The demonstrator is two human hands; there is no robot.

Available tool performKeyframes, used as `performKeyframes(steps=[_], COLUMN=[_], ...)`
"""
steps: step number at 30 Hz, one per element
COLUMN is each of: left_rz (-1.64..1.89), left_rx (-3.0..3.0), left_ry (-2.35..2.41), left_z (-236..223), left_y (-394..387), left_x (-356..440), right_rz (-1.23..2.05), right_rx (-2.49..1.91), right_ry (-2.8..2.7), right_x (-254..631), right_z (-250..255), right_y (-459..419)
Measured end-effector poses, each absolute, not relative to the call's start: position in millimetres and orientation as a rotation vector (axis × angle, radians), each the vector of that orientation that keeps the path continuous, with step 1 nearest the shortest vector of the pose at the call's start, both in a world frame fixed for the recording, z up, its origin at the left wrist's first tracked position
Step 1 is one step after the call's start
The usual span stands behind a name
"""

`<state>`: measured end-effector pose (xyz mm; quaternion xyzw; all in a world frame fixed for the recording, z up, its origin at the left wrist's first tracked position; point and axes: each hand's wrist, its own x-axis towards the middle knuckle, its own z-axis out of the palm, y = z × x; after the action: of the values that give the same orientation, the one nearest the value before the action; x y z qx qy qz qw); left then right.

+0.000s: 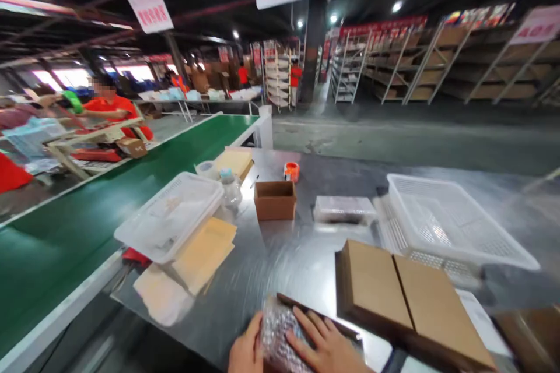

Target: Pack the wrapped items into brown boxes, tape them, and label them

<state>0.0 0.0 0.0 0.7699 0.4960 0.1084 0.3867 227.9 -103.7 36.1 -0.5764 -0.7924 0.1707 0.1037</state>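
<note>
At the near edge of the metal table, a bubble-wrapped package sits against a brown cardboard edge, apparently in an open box whose lower part is out of frame. My left hand is closed along the package's left side, partly cut off by the frame. My right hand lies over the package's right side with fingers stretched out and apart, pressing on the wrap. What the wrap contains cannot be made out. Right of my hands lie stacks of flat brown cardboard boxes.
A small open carton, an orange tape roll and a clear bottle stand farther back. White baskets are at right; a white tray and yellow padded envelopes at left. A green conveyor runs alongside; a person sits beyond.
</note>
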Motion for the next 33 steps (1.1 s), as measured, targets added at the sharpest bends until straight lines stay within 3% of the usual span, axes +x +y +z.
performKeyframes(steps=[5,11,23,30,33], left_rz=[0.443,0.471,0.393,0.27,0.241], left_rx=[1.922,1.959,2.062,1.929,1.908], left_ry=[1.186,1.177,1.156,1.251,1.259], left_z=[-9.1,-7.0,1.4,-8.6,-10.3], left_y=[-4.1,-14.7,-16.4,-26.0,-29.1], left_x=[-7.4,-9.3,-1.3,9.8,13.1], right_rz=[0.856,0.513,0.413,0.277,0.21], right_rx=[-1.736,-1.634,-1.744,-1.637,-1.818], right_ry=[-2.387,-2.567,-2.612,-2.46,-2.351], right_x=[225.1,204.9,177.4,192.2,200.8], right_z=[40.7,56.9,12.0,10.6,6.4], right_y=[-113.4,-111.6,-58.9,-84.5,-106.7])
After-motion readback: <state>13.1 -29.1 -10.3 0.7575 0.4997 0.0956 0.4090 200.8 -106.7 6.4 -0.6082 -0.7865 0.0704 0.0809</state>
